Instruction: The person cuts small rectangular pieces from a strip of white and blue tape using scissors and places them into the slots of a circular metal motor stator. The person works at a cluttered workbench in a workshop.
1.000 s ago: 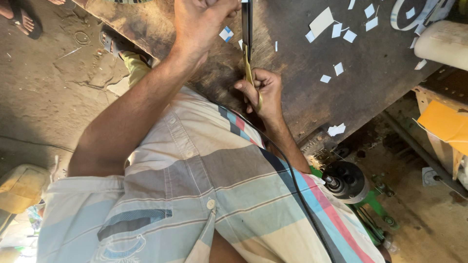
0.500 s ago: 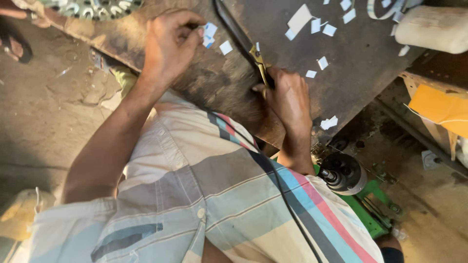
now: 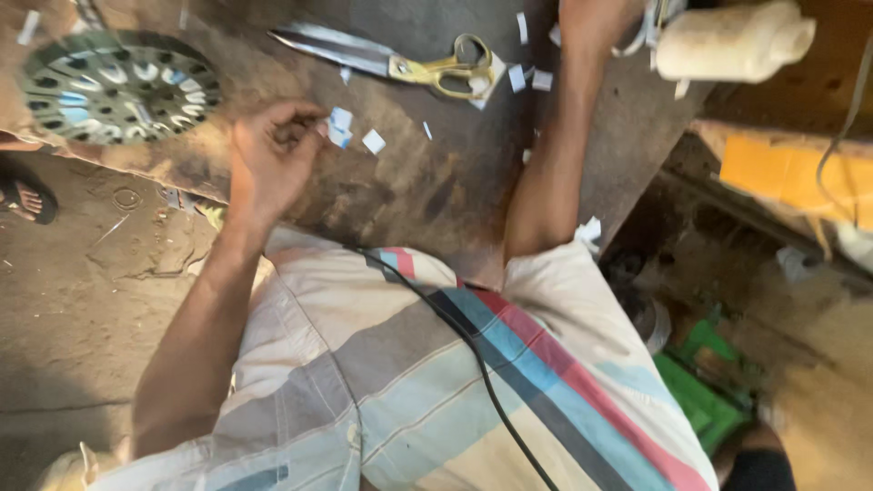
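Observation:
My left hand rests on the dark worn table, its fingertips pinched on a small white paper piece. More small white paper scraps lie beside it. Large scissors with yellow handles lie flat on the table, touched by neither hand. My right arm reaches up past them. My right hand is at the top edge, mostly cut off, near a pale strip; its fingers are hidden.
A round metal disc with slots sits at the table's left end. A whitish cylinder lies at the top right, an orange sheet below it. A black cable crosses my shirt. Another person's sandalled foot stands left.
My right hand let go of the scissors, which now lie on the table, and reached further away. My left hand moved to the paper scraps and pinched one.

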